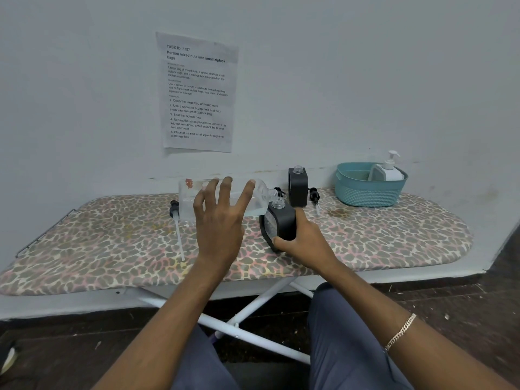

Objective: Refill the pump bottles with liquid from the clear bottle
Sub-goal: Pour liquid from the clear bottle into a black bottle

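Note:
My left hand [219,220] grips the clear bottle [187,198], which lies almost level above the board with its neck [271,194] at the open mouth of a black pump bottle [284,220]. My right hand [302,240] holds that black bottle, tilted to the left, on the ironing board [112,249]. A second black pump bottle [298,187] stands uncapped behind it by the wall. A pump head with a long white tube [177,235] lies to the left, and two more black pump heads [314,195] lie beside the rear bottle.
A teal basket [368,192] at the back right holds a white pump dispenser [389,168]. A printed sheet [197,91] hangs on the wall. The leopard-print board stands on white crossed legs [253,308], and my knees are beneath its front edge.

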